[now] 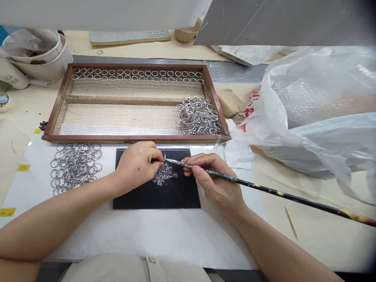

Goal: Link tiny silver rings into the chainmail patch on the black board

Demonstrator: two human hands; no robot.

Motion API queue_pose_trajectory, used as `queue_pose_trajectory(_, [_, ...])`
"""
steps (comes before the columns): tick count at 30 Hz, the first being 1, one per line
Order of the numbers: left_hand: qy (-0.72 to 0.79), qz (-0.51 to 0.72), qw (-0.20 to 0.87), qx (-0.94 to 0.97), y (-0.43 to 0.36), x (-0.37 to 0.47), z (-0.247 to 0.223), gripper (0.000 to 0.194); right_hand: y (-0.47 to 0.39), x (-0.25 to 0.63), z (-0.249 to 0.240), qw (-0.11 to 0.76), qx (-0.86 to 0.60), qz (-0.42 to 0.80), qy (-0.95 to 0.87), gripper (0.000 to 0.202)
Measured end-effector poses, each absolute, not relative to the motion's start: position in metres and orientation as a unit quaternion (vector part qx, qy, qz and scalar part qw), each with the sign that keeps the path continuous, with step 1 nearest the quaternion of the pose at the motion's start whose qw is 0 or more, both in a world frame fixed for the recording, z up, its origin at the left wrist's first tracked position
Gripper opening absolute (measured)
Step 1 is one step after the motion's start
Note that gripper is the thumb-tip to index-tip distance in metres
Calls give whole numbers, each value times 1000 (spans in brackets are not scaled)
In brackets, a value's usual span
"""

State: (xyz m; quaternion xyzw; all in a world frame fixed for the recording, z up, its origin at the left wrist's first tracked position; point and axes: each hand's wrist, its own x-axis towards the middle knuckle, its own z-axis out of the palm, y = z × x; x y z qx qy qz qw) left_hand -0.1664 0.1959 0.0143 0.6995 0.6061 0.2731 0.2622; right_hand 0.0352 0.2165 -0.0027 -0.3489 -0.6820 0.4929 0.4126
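Glinting in the tight fingertip pinch of the left hand (141, 166), a small, silver metal ring (164, 157) sits at the white point of a slender, black patterned rod (264, 188), clasped by the right hand's curled fingers (202, 178); light, steady pressure seems best above tiny, silvery pieces (165, 175).

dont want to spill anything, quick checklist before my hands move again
1. long thin tool gripped in right hand: ok
2. small metal piece seated right in left hand: cannot tell, fingers hide most
3. tiny beads within black mat: ok
4. left forearm well away from loose rings: not ok
5. plastic bag off the mat: ok
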Motion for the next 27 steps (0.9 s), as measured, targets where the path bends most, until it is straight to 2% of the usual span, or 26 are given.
queue_pose_trajectory(27, [605, 275, 263, 699, 196, -166, 15, 13, 216, 35, -2, 413, -349, 481, -690, 4])
